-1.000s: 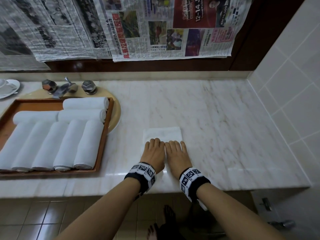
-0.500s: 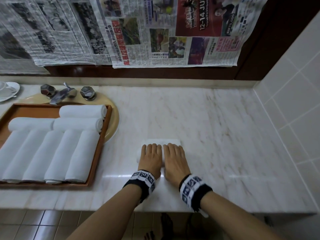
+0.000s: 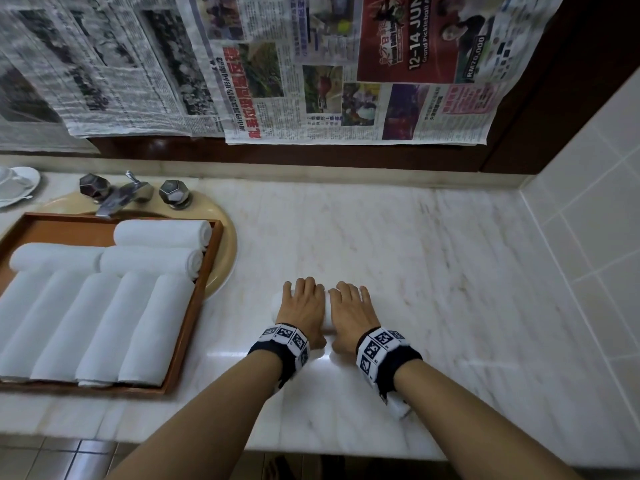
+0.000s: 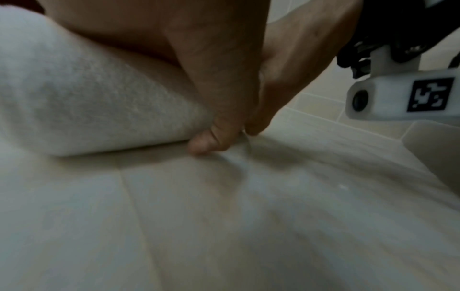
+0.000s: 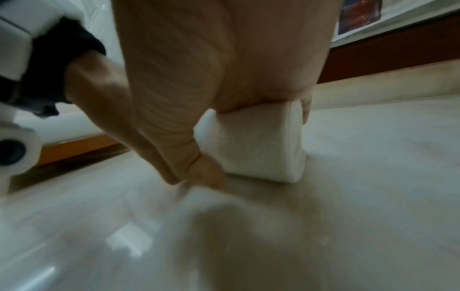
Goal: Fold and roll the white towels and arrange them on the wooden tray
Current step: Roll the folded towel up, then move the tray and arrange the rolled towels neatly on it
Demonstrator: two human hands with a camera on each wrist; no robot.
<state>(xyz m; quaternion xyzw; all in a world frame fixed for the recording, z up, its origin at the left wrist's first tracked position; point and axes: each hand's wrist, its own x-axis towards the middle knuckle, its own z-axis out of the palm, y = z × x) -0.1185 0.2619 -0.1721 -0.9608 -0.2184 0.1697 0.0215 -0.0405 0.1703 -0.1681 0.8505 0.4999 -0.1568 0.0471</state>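
White towel roll [image 5: 259, 145] lay on the marble tabletop [image 3: 433, 254] under both palms; left hand [image 3: 304, 308] and right hand [image 3: 349, 313] pressed it, fingers extended, beside the wooden tray [image 3: 194, 317].

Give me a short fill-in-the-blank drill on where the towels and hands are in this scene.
1. Both hands, the left hand and right hand, press on one rolled ____.
2. That roll lies on the marble ____, not on the wooden tray.
3. The tray holds ____ rolled towels.
4. The tray sits over the ____.

Missing words: towel; counter; eight; sink
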